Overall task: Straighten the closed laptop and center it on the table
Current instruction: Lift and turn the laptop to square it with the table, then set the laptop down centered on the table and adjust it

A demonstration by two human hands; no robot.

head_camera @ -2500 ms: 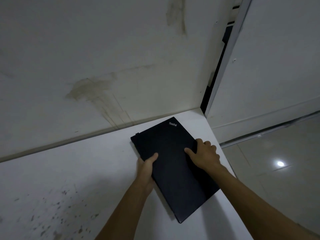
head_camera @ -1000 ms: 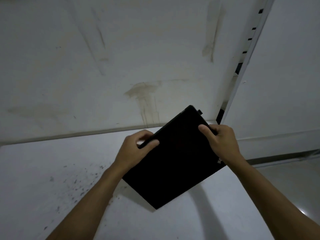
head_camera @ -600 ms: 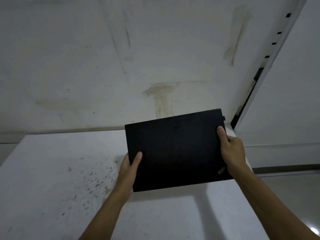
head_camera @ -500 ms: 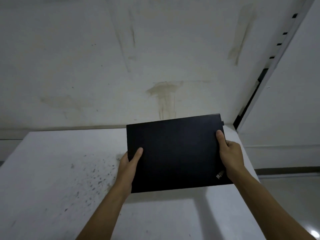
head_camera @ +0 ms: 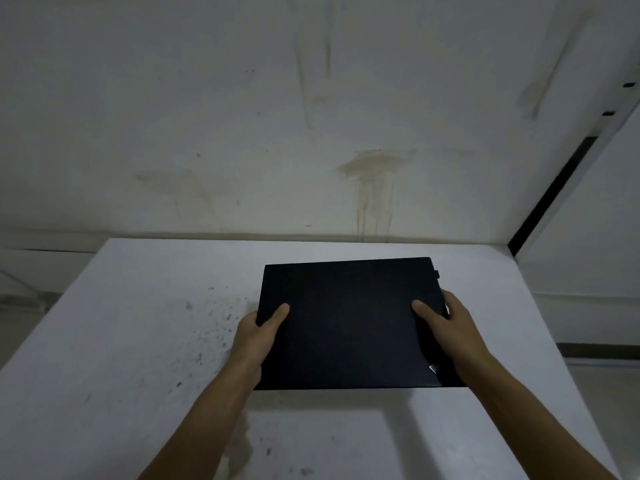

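Observation:
The closed black laptop (head_camera: 349, 323) is held over the white table (head_camera: 138, 341), its long edges running roughly parallel to the table's back edge, a small logo near its front right corner. My left hand (head_camera: 258, 336) grips its left edge with the thumb on the lid. My right hand (head_camera: 450, 327) grips the right edge the same way. The laptop sits a little right of the table's middle. I cannot tell whether it touches the surface or hovers just above it.
A stained white wall (head_camera: 311, 133) rises right behind the table. Dark specks (head_camera: 211, 327) mark the tabletop left of the laptop. The table's right edge (head_camera: 554, 341) drops to the floor, beside a white panel with a dark gap (head_camera: 550, 195).
The laptop was lifted from its skewed spot near the right corner, rotated to lie square with the table, and brought leftward and down toward the surface. Both hands kept hold of it.

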